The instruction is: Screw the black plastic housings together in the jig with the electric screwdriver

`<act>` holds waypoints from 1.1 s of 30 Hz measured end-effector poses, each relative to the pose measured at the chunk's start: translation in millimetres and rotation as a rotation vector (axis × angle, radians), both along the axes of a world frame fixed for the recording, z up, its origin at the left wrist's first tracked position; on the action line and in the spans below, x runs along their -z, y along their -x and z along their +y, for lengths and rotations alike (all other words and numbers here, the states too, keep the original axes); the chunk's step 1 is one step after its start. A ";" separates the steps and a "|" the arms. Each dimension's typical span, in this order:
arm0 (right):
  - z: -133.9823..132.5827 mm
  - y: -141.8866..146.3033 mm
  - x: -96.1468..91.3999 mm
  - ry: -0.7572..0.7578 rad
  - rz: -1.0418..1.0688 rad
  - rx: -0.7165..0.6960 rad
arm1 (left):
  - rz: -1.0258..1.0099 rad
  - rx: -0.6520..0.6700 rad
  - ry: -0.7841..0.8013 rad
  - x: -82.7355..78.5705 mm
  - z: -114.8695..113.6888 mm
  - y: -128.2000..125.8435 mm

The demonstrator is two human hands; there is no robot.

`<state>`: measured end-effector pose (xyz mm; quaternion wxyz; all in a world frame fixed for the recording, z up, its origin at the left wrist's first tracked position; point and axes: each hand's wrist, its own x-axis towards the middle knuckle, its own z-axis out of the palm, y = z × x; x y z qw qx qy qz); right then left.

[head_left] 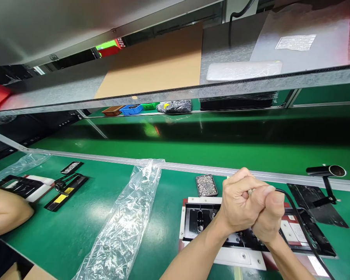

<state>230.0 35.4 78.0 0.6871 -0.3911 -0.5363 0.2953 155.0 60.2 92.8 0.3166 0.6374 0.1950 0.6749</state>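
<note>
My left hand [239, 203] and my right hand [270, 218] are both closed and pressed together, fist against fist. They hover over a black assembly [201, 219] that lies in a white and red fixture [239, 257]. A small pale tip shows between the fingers, and a black cable [301, 225] runs out of the grip toward the lower right. What the cable ends in is hidden inside my hands. A small black tray of screws [206, 185] lies just behind the fixture.
A crumpled clear plastic bag [125, 229] lies on the green bench to the left. Another person's arm [6, 212] rests at the far left beside black parts [66, 190]. A black plate [315, 200] and a black cylinder on a stand [326, 171] are at the right. Behind runs a green conveyor [221, 144].
</note>
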 end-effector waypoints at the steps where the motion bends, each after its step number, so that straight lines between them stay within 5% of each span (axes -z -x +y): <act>1: 0.1 0.0 0.0 -0.002 -0.004 -0.001 | -0.006 0.000 -0.003 0.1 0.1 -0.3; 33: -1.6 -4.4 18.1 0.102 0.011 -0.047 | 0.031 0.009 0.055 -1.1 -1.5 0.8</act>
